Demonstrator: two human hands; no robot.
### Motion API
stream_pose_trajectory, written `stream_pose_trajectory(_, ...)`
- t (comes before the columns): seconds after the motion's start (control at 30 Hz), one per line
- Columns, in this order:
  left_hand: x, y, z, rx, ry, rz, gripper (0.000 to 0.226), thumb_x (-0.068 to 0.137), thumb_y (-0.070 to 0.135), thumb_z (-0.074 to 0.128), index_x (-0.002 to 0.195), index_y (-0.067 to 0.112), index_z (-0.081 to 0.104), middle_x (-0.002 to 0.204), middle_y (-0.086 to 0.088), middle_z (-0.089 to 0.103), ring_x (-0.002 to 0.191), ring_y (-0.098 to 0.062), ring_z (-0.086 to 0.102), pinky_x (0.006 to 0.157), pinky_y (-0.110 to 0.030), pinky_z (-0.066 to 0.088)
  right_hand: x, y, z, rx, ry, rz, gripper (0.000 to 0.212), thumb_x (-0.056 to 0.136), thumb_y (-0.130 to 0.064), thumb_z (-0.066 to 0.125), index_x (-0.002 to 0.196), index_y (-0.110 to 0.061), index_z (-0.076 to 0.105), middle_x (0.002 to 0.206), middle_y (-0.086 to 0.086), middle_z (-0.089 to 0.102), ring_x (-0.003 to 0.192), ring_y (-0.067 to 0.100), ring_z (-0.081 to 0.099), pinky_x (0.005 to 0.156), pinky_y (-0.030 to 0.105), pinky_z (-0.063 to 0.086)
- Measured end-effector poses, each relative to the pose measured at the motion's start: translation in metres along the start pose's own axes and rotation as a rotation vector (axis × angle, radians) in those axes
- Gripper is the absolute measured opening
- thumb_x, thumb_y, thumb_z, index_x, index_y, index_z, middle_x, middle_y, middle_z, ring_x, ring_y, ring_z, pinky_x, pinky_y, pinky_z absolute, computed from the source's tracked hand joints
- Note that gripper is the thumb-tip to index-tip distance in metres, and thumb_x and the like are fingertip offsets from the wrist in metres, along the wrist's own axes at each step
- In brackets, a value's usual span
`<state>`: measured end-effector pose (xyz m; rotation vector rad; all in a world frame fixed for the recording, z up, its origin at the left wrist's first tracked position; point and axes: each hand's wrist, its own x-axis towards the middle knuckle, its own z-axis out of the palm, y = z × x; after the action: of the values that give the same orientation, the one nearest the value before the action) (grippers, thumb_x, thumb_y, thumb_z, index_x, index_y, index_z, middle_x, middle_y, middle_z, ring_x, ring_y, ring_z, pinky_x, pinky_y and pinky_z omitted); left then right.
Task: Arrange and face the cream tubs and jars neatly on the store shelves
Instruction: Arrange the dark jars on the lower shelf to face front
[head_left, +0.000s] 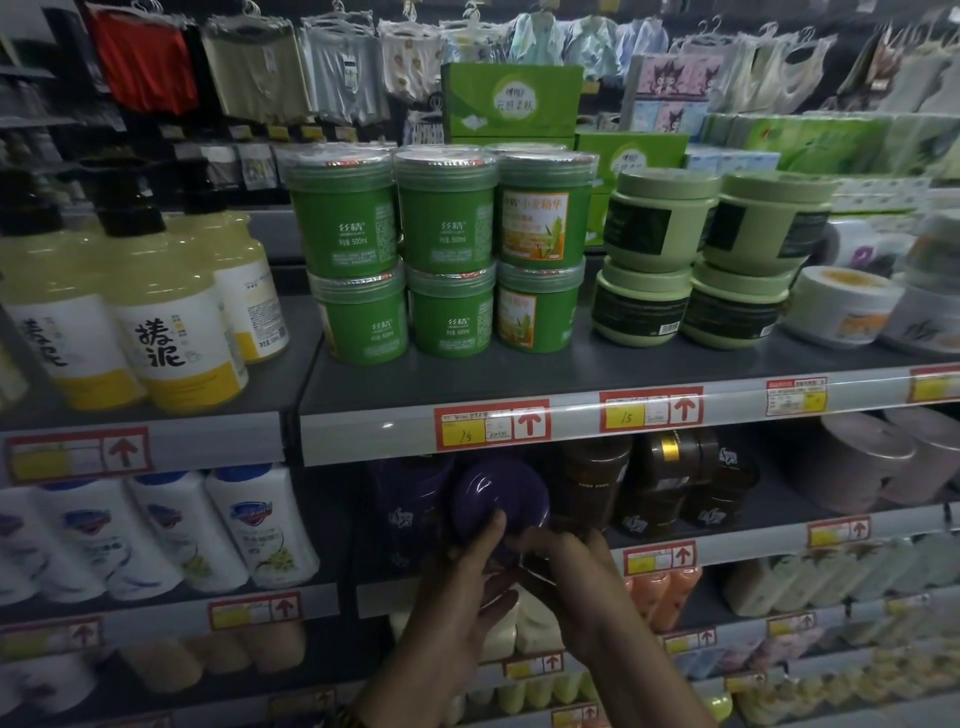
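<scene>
A purple cream tub (500, 500) is tilted with its lid toward me at the front of the second shelf (727, 543). My left hand (462, 566) grips it from below, thumb up against the lid. My right hand (566, 566) holds its right side. More purple tubs (400, 504) stand behind on the left, and dark brown jars (660, 483) stand to the right. On the shelf above stand stacked green tubs (447, 249) and pale green jars (691, 260).
Yellow pump bottles (156, 312) stand on the upper left, white bottles (208, 530) below them. White tubs (841, 306) and grey tubs (872, 462) fill the right side. Price-tag rails (493, 423) edge each shelf. Lower shelves hold orange and yellow bottles.
</scene>
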<state>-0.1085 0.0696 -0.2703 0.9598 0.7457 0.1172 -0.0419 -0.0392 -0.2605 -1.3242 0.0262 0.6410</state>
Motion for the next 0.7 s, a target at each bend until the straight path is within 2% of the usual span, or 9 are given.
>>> stream_pose_trajectory(0.1,0.001,0.000,-0.005,0.012,-0.061,-0.016,0.055,0.071,0.037,0.087,0.118,0.010,0.075,0.105,-0.010,0.081,0.110,-0.027,0.073,0.100,-0.041,0.055,-0.002,0.000,-0.007,-0.017,-0.016,-0.005,0.038,0.080,0.012,0.066,0.116,-0.001,0.069,0.107,0.024,0.078,0.105,0.038,0.075,0.084,0.040,0.062)
stream_pose_trajectory(0.17,0.001,0.002,-0.007,0.023,-0.099,0.018,0.053,0.070,0.024,0.086,0.120,0.007,0.074,0.107,-0.012,0.080,0.109,-0.027,0.074,0.097,-0.038,0.057,0.000,0.003,-0.010,-0.013,-0.014,-0.028,0.043,0.077,0.016,0.065,0.116,0.000,0.069,0.105,0.023,0.079,0.105,0.040,0.074,0.090,0.046,0.061)
stream_pose_trajectory(0.23,-0.001,0.002,-0.009,0.054,-0.121,0.110,0.050,0.076,0.010,0.082,0.124,0.009,0.071,0.110,-0.012,0.079,0.105,-0.026,0.076,0.087,-0.035,0.060,0.002,0.005,-0.011,-0.029,-0.024,-0.064,0.053,0.068,0.011,0.071,0.120,-0.001,0.069,0.106,0.021,0.079,0.105,0.040,0.075,0.094,0.050,0.061)
stream_pose_trajectory(0.3,-0.002,0.002,-0.010,0.082,-0.132,0.209,0.052,0.080,0.000,0.078,0.128,0.015,0.068,0.114,-0.010,0.079,0.105,-0.026,0.076,0.083,-0.037,0.061,0.002,0.006,-0.012,-0.045,-0.047,-0.090,0.066,0.058,0.001,0.075,0.124,-0.004,0.070,0.109,0.020,0.079,0.108,0.038,0.075,0.097,0.054,0.061)
stream_pose_trajectory(0.43,0.000,-0.001,-0.015,0.109,-0.130,0.294,0.065,0.073,0.003,0.084,0.132,0.022,0.067,0.117,-0.007,0.078,0.110,-0.027,0.074,0.095,-0.048,0.059,-0.001,0.003,-0.015,-0.047,-0.084,-0.107,0.057,0.072,0.009,0.069,0.128,-0.004,0.069,0.110,0.020,0.079,0.101,0.032,0.077,0.085,0.042,0.063)
stream_pose_trajectory(0.5,0.000,-0.002,-0.016,0.126,-0.128,0.312,0.074,0.066,0.009,0.092,0.132,0.028,0.066,0.118,-0.004,0.078,0.111,-0.026,0.074,0.098,-0.051,0.058,-0.003,0.003,-0.016,-0.050,-0.097,-0.120,0.061,0.066,0.003,0.068,0.126,-0.004,0.070,0.107,0.019,0.080,0.095,0.028,0.078,0.080,0.038,0.062)
stream_pose_trajectory(0.6,0.000,-0.003,-0.014,0.140,-0.108,0.306,0.091,0.044,0.027,0.098,0.129,0.038,0.065,0.119,0.002,0.077,0.113,-0.023,0.073,0.099,-0.050,0.058,-0.008,0.003,-0.018,-0.068,-0.105,-0.132,0.058,0.065,-0.005,0.066,0.123,-0.005,0.071,0.104,0.020,0.079,0.088,0.023,0.076,0.079,0.039,0.061)
stream_pose_trajectory(0.7,0.000,-0.006,-0.015,0.127,-0.119,0.300,0.092,0.046,0.027,0.099,0.130,0.041,0.064,0.123,0.003,0.076,0.116,-0.022,0.072,0.101,-0.050,0.057,-0.012,0.001,-0.020,-0.105,-0.105,-0.129,0.060,0.064,-0.015,0.070,0.124,-0.008,0.072,0.107,0.020,0.078,0.095,0.029,0.076,0.082,0.042,0.061)
